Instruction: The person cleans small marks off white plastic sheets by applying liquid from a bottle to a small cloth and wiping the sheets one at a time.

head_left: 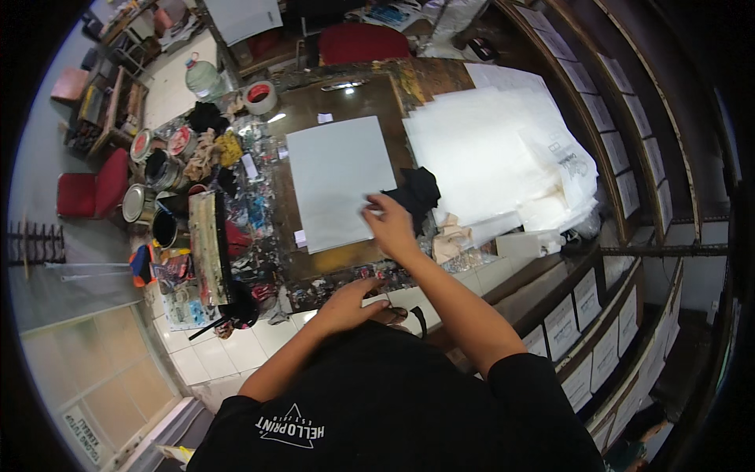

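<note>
A pale grey-white rectangular sheet (338, 169) lies flat on the brown glossy board (314, 102) in the middle of the worktable. My right hand (391, 226) hovers over or touches the sheet's lower right part. Its fingers are loosely bent and apart, a little blurred, and I see nothing held in them. Just beyond that hand, a crumpled black cloth (418, 193) rests against the sheet's right edge. My left hand (354, 305) is at the near table edge, close to my body, fingers loosely stretched and holding nothing visible.
A broad stack of translucent white sheets (495, 141) covers the table's right side. On the left stand several paint cans (139, 202), a long squeegee-like bar (208, 248) and rags. A tape roll (259, 97) sits at the far left; shelves (629, 157) rise at right.
</note>
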`<action>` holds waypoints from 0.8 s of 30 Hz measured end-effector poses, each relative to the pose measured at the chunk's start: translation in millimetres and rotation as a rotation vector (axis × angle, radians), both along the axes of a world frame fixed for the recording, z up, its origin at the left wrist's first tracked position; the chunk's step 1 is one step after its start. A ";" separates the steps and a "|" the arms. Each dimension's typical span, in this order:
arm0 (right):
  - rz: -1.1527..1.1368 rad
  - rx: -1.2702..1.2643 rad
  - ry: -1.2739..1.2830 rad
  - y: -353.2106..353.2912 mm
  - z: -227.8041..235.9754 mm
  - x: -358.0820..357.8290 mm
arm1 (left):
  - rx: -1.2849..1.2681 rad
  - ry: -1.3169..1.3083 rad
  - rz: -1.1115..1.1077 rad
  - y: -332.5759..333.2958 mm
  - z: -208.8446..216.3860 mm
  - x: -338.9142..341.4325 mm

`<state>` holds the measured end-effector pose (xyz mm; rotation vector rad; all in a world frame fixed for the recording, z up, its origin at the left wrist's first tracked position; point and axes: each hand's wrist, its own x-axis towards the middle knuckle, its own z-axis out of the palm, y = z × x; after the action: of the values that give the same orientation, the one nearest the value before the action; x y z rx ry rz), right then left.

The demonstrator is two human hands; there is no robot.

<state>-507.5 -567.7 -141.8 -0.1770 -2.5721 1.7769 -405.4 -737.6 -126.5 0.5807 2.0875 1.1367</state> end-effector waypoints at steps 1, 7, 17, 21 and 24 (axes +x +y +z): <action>-0.106 0.090 -0.089 30.4 -18.1 12.9 | 0.007 -0.012 0.010 0.4 3.5 -0.3; -0.358 0.508 0.135 141.8 -61.2 12.5 | -0.055 0.001 -0.078 8.7 11.5 -2.1; -0.103 0.630 -0.210 226.1 -62.8 72.3 | -0.088 -0.041 -0.021 20.2 47.4 -8.1; -0.181 0.730 -0.096 186.0 -55.7 102.7 | -0.049 -0.030 -0.066 26.3 41.0 -4.3; -0.189 0.721 -0.172 167.8 -77.6 121.6 | -0.005 -0.017 -0.115 32.8 44.0 -5.2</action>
<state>-385.9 -399.9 -219.4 -0.5441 -2.9906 0.7254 -410.6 -704.8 -82.5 0.6777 2.0149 1.0675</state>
